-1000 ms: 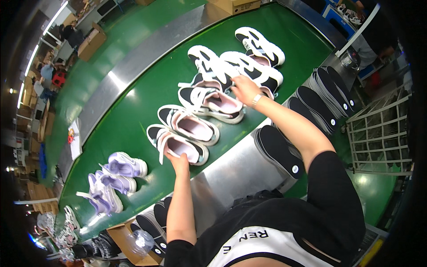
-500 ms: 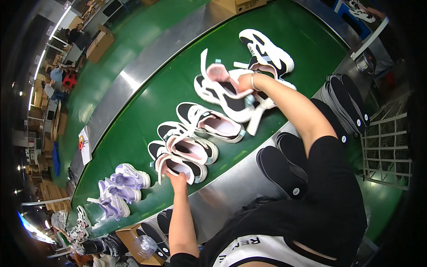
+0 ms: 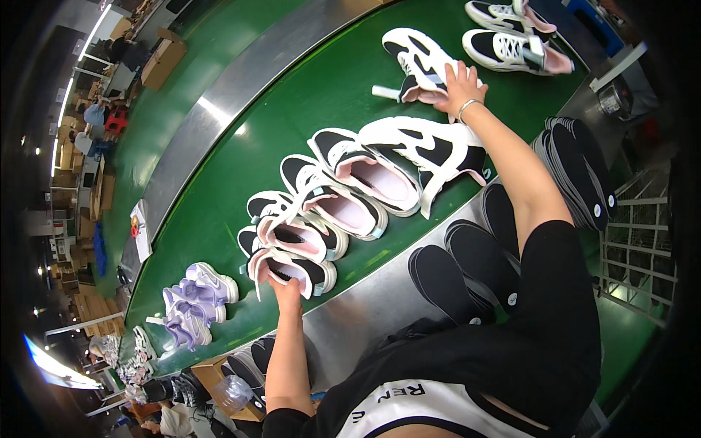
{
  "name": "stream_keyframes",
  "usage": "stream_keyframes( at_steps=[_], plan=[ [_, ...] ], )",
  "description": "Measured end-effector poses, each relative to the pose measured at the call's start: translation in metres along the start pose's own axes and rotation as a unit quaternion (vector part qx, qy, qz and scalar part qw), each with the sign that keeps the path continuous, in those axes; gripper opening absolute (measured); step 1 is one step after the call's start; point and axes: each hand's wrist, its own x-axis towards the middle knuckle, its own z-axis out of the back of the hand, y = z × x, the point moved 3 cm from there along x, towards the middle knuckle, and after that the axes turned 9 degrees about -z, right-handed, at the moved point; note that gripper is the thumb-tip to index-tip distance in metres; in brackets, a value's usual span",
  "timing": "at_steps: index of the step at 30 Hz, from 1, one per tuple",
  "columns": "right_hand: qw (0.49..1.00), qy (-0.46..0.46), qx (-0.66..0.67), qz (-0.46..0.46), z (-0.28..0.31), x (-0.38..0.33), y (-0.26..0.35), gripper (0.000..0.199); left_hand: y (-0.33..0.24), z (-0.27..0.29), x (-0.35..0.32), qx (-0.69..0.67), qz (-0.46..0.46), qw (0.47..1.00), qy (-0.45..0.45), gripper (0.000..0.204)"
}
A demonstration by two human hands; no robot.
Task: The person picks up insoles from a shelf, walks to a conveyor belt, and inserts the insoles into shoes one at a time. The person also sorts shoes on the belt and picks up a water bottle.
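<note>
My left hand (image 3: 286,289) grips the collar of the nearest sneaker (image 3: 312,271), with its fingertips hidden inside. This shoe is white and black with a pink lining. Several matching sneakers (image 3: 350,212) stand upright in a slanting row beyond it, openings toward me. At the row's right end, a sneaker (image 3: 416,142) is tipped on its side. My right hand (image 3: 462,89) touches the heel of another tilted sneaker (image 3: 420,62) farther back, its fingers spread apart over the shoe.
Two more sneakers (image 3: 504,50) lie at the far right on the green belt (image 3: 292,109). Purple sneakers (image 3: 197,303) stand at the left. Stacks of black insoles (image 3: 453,281) lie along the metal edge (image 3: 358,306) near me. A wire rack (image 3: 635,248) is at the right.
My right hand has left the sneaker it held and moved up and right to the tilted one. More sneakers stand in the row. Two sneakers now show at far right. My left hand keeps its grip.
</note>
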Motion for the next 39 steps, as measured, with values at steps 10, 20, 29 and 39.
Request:
stream_keyframes(
  at_steps=[10, 20, 29, 39],
  plan=[
    [0.921, 0.308, 0.133, 0.197, 0.014, 0.045, -0.064, 0.044, 0.005, 0.004, -0.005, 0.024, -0.007, 1.000, -0.019, 0.076],
    [0.889, -0.083, -0.031, 0.450, 0.002, -0.118, -0.039, 0.062, -0.026, -0.013, -0.008, 0.029, -0.015, 0.999, 0.014, 0.079],
    [0.897, 0.343, 0.160, 0.228, -0.010, -0.039, -0.018, 0.018, -0.033, -0.017, -0.012, -0.012, -0.010, 0.999, 0.052, 0.078],
    [0.988, 0.140, 0.062, 0.014, 0.014, 0.070, -0.057, 0.036, -0.074, -0.126, 0.013, -0.052, -0.013, 0.983, 0.173, 0.075]
  ],
)
